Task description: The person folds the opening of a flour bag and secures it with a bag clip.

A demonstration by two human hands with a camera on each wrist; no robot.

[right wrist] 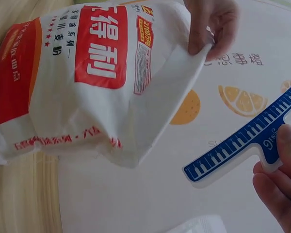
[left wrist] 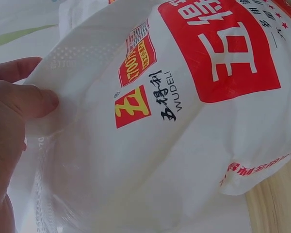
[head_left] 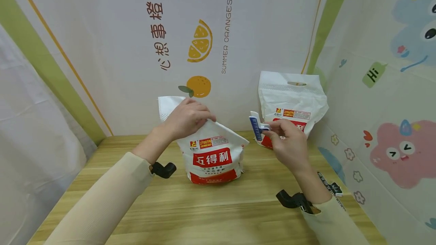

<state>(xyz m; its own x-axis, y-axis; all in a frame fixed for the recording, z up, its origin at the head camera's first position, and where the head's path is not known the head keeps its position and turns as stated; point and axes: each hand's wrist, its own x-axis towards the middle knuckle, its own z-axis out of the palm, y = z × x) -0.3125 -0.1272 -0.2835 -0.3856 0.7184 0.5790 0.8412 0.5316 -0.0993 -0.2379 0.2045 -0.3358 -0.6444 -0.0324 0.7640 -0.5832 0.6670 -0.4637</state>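
Flour bag (head_left: 212, 154) top pinched by left hand (head_left: 186, 118); right hand (head_left: 287, 139) pinches clip (head_left: 256, 125) beside it.

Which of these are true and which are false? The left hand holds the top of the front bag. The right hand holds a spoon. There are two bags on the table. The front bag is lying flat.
1. The left hand holds the top of the front bag. True.
2. The right hand holds a spoon. False: it pinches a blue and white bag clip.
3. Two bags are on the table. True: a second bag stands at the back right.
4. The front bag lies flat. False: it stands upright.
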